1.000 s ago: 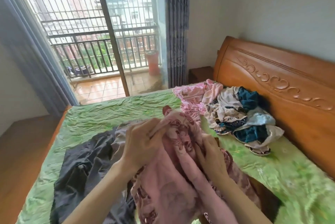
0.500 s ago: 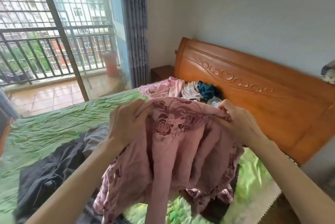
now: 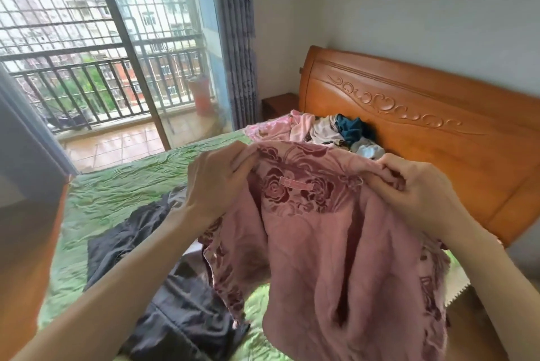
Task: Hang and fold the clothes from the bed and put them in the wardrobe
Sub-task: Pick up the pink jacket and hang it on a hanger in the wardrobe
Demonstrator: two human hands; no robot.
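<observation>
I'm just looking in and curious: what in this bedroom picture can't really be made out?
- Wardrobe: not in the head view at all.
- Dark clothes: partly hidden by the left arm and the pink floral garment.
- Pile of clothes by the headboard: its near edge is hidden by the garment; single pieces too small to tell apart.
- Label: print too small to read.
- Left hand and right hand: fingertips buried in fabric.

Dusty-pink garment (image 3: 315, 243) with maroon roses, green crinkled bedsheet (image 3: 117, 194), dark grey clothing (image 3: 140, 232), orange-brown headboard (image 3: 423, 132).

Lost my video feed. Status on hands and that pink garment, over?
Left hand and right hand grip pink garment at its top edge, lifted off bed. Nothing blocking. Clothes pile waiting by headboard.
</observation>
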